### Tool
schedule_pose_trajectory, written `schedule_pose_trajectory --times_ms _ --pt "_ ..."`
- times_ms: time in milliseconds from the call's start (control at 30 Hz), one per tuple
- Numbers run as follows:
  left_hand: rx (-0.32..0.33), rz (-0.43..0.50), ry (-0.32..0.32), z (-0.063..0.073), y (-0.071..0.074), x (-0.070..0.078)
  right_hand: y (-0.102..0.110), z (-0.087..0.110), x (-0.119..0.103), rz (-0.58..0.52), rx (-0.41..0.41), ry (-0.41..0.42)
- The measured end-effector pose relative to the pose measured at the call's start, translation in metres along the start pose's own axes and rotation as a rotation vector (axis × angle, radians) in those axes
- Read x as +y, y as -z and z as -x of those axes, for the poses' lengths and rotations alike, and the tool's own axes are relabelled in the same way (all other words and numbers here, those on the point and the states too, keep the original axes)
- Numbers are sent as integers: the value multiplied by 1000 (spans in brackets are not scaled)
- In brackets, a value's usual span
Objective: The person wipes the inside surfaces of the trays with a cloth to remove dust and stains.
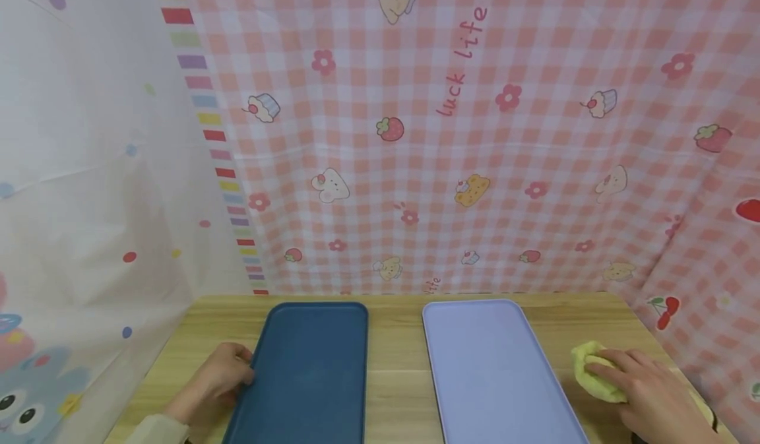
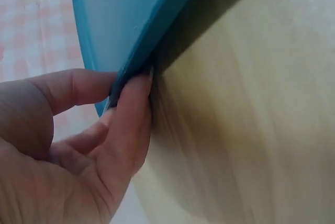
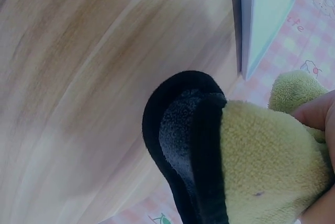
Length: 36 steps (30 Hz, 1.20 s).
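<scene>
A dark blue tray (image 1: pixel 309 371) lies lengthwise on the wooden table. My left hand (image 1: pixel 222 373) pinches its left rim, thumb and fingers on either side of the edge in the left wrist view (image 2: pixel 104 130). On the far right my right hand (image 1: pixel 656 391) grips a bunched yellow-green cloth (image 1: pixel 594 381). The right wrist view shows the cloth (image 3: pixel 272 156) as fluffy, with a black border and a dark grey underside. Between the hands, right of the blue tray, lies a lavender tray (image 1: pixel 487 358) that neither hand touches.
A strip of wooden table (image 1: pixel 394 358) runs between the two trays. Behind the table hangs a pink checked curtain (image 1: pixel 368 167), with a white patterned sheet (image 1: pixel 107 187) at the left. More checked cloth (image 1: pixel 712 246) closes off the right side.
</scene>
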<state>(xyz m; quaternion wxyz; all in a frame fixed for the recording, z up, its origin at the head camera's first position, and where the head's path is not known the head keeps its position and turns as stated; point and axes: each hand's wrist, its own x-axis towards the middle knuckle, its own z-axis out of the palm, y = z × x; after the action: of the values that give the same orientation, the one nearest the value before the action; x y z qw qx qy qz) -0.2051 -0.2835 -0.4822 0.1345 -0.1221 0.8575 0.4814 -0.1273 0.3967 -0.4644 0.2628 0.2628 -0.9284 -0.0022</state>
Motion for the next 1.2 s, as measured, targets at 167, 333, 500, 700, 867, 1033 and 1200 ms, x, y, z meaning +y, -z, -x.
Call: schedule_pose_trajectory --times_ms 167,333,500,700,867,1033,1200 --pt "-30 68 -8 1 1 2 -2 0 -1 -8 5 -7" --pt "-88 132 -30 -3 5 -2 -3 1 -2 -14 12 -11" --pt "-162 189 -20 -4 10 -3 -4 0 -2 -12 32 -7" --pt "-355 279 -89 1 13 -7 -4 -1 -3 -20 11 -17" --pt "-418 366 -93 1 9 -9 -3 0 -2 -21 3 -20" --pt "-441 409 -112 1 3 -10 -2 0 1 -19 30 -10" --pt "-494 479 -130 2 -1 -7 -3 2 1 -21 53 2"
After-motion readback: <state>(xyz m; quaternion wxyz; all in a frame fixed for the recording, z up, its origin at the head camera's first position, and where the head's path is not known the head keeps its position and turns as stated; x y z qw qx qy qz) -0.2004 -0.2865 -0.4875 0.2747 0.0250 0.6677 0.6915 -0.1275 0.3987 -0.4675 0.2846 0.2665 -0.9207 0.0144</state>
